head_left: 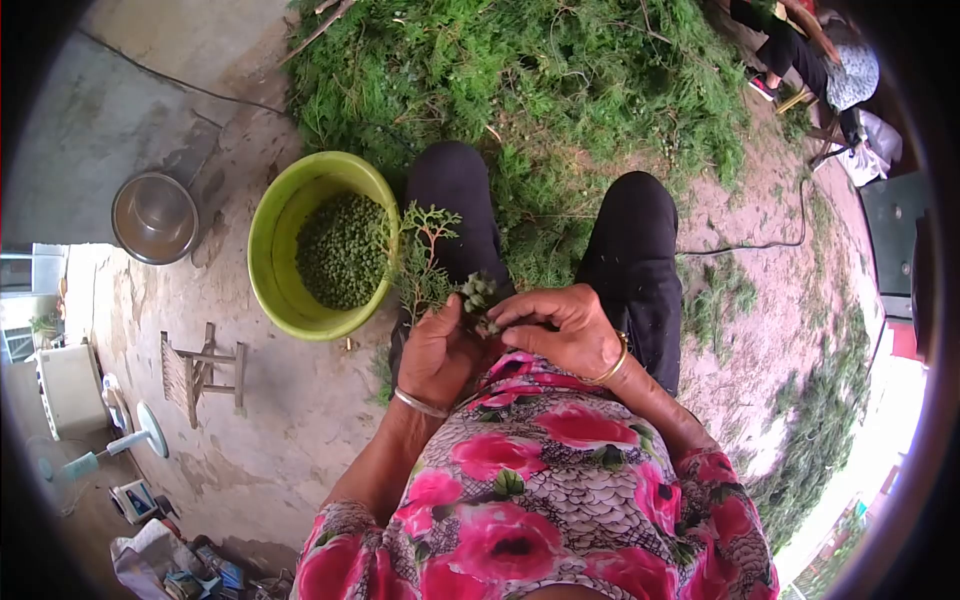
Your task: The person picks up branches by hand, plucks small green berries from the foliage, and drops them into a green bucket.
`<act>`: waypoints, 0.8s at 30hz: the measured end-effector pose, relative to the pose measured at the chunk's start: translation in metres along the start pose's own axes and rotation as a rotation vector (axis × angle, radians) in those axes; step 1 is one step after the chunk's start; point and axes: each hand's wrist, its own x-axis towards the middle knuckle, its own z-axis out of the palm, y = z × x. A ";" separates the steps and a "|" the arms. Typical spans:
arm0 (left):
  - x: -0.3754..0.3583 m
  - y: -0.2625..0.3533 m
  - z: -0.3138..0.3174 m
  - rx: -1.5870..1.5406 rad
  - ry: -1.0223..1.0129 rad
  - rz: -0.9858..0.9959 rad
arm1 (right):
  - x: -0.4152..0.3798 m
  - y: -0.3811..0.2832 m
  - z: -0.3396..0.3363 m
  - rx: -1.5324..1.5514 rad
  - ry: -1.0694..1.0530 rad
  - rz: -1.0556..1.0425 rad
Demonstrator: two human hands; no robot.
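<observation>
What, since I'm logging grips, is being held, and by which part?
A leafy sprig, held by the left hand near its berries; the exact grip is hidden.

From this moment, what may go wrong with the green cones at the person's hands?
The cones between the left hand and right hand might slip and scatter on the ground. Leafy bits of the sprig, which is near the edge of the green bucket, might drop among the cones inside. The left knee, close to the bucket, might bump it.
</observation>
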 end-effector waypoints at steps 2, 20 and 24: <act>0.001 0.003 0.005 0.002 0.086 0.047 | -0.001 0.001 -0.005 -0.023 0.073 0.058; 0.010 0.004 0.027 0.213 0.090 0.100 | 0.028 0.002 0.011 -0.551 0.109 -0.090; 0.014 0.004 0.011 0.280 0.014 0.124 | 0.029 0.014 0.011 -0.552 0.123 -0.174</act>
